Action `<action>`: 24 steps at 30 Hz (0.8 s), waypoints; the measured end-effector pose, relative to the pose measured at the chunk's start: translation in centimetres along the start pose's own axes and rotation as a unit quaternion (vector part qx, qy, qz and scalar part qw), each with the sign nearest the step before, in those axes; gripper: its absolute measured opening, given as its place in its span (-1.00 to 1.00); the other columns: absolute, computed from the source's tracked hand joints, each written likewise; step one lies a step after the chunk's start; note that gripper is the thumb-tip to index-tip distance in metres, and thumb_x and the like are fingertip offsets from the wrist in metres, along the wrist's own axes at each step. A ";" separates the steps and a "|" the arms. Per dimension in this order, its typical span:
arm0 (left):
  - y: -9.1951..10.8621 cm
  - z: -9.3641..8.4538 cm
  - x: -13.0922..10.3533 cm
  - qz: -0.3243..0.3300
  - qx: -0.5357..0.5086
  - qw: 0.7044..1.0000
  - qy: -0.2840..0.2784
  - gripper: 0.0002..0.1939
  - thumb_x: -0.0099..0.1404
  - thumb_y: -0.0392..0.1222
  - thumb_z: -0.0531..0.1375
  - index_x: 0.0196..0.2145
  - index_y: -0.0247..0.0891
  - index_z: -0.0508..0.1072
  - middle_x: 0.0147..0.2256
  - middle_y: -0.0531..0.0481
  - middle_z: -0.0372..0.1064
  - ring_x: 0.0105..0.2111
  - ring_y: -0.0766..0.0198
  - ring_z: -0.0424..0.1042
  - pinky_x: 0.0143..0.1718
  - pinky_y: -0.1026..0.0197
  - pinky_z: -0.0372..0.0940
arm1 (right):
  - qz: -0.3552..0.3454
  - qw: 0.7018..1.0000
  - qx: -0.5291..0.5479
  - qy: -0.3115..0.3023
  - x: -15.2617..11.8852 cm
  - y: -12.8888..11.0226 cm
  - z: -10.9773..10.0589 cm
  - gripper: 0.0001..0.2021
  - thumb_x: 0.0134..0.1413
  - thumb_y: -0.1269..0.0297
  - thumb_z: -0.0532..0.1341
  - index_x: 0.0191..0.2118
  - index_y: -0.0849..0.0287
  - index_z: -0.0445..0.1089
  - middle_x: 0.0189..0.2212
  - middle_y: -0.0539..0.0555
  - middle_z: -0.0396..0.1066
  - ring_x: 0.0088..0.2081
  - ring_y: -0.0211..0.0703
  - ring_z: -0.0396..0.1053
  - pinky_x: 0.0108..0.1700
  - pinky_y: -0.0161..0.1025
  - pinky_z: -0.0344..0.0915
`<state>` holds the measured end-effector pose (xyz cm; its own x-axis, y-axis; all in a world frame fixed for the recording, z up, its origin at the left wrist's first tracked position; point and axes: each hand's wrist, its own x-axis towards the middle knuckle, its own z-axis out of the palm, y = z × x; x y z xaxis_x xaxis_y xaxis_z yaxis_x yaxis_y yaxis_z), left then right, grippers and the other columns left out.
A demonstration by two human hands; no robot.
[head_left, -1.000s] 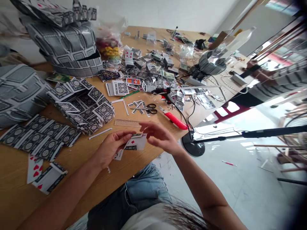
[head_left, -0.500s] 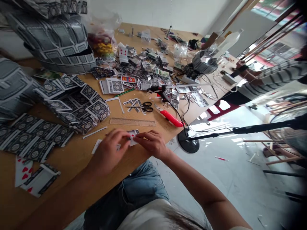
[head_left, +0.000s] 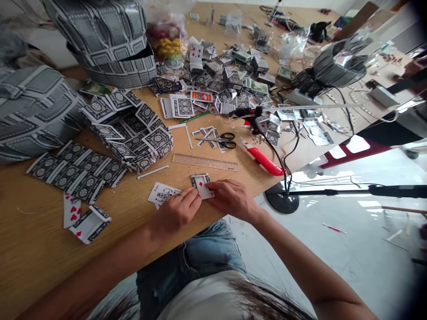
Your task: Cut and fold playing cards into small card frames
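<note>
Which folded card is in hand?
The red-diamond card, between the left hand and right hand; the other folded card lies untouched, farther left.

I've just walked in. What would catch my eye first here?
Probably the red-handled cutter, bright near the right edge of the wooden table. Then the playing card with a red diamond, at the near edge between the left hand and right hand. To the left, an open container made of patterned cards stands out too.
</note>
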<state>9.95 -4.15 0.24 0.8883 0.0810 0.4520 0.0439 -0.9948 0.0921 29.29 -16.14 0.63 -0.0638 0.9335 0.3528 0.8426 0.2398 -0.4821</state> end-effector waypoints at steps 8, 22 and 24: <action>-0.4 0.0 0.1 -0.029 -0.038 0.999 -0.005 -0.86 0.33 -0.35 0.14 -0.15 -0.31 0.43 -0.12 -0.16 0.50 -0.09 0.14 0.50 -0.09 0.18 0.41 | 0.021 0.997 0.075 -0.013 -0.2 0.3 -0.1 -0.81 0.24 0.27 0.22 -0.05 0.13 0.42 -0.08 0.15 0.54 0.01 -0.10 0.45 0.03 -0.09 0.39; 0.4 1.0 0.1 -0.091 -0.029 0.995 -0.028 -0.80 0.41 -0.21 0.09 -0.12 -0.30 0.47 -0.04 -0.22 0.47 0.02 0.07 0.43 -0.08 0.11 0.41 | 0.065 0.998 -0.019 0.017 3.4 0.5 0.2 -0.77 0.29 0.25 0.14 -0.04 0.13 0.46 -0.17 0.18 0.47 -0.16 -0.07 0.42 -0.13 -0.12 0.40; 0.5 1.0 0.0 -0.094 -0.020 0.995 -0.040 -0.80 0.41 -0.23 0.08 -0.11 -0.31 0.46 -0.03 -0.22 0.46 0.02 0.08 0.43 -0.10 0.12 0.42 | 0.060 0.997 -0.044 -0.014 4.6 0.9 0.7 -0.77 0.28 0.25 0.14 -0.06 0.14 0.48 -0.19 0.18 0.44 -0.17 -0.06 0.40 -0.14 -0.12 0.38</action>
<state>10.45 -4.68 -0.59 0.9001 0.2581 0.3511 0.1958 -0.9593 0.2035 29.38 -11.49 1.27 0.0274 0.9613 0.2742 0.8888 0.1021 -0.4467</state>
